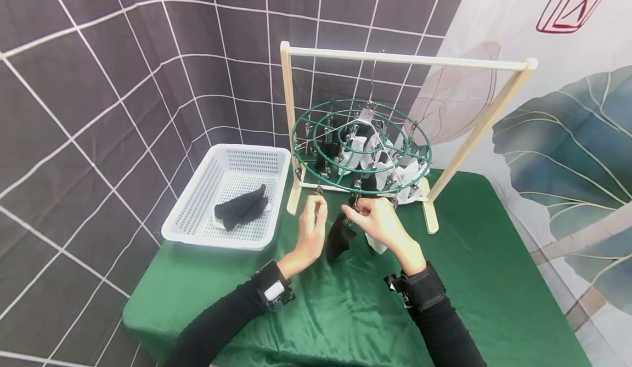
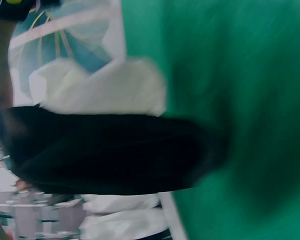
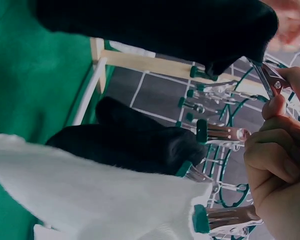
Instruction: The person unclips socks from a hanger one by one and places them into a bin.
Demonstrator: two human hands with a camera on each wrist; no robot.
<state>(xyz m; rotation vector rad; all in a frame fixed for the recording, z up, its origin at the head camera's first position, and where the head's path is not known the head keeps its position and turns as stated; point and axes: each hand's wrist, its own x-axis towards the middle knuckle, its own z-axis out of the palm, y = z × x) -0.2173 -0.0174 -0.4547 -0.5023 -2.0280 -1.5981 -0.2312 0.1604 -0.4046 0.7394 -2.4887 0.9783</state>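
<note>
My right hand (image 1: 382,221) pinches a metal clip (image 3: 270,82) at the near rim of the green round hanger (image 1: 362,191). From that clip hangs a black sock (image 1: 339,238), which spans the middle of the left wrist view and the top of the right wrist view. To the left of the sock is my left hand (image 1: 311,230), fingers raised just below another rim clip (image 1: 319,190) and apart from the sock. A white sock (image 3: 100,195) and more black socks (image 3: 125,145) hang nearby in the right wrist view.
A white basket (image 1: 170,230) with a dark sock (image 1: 242,208) inside stands at the left. The hanger hooks onto a wooden rack (image 1: 405,57) over the green-covered table (image 1: 494,279). Several white socks (image 1: 380,178) hang towards the hanger's right side.
</note>
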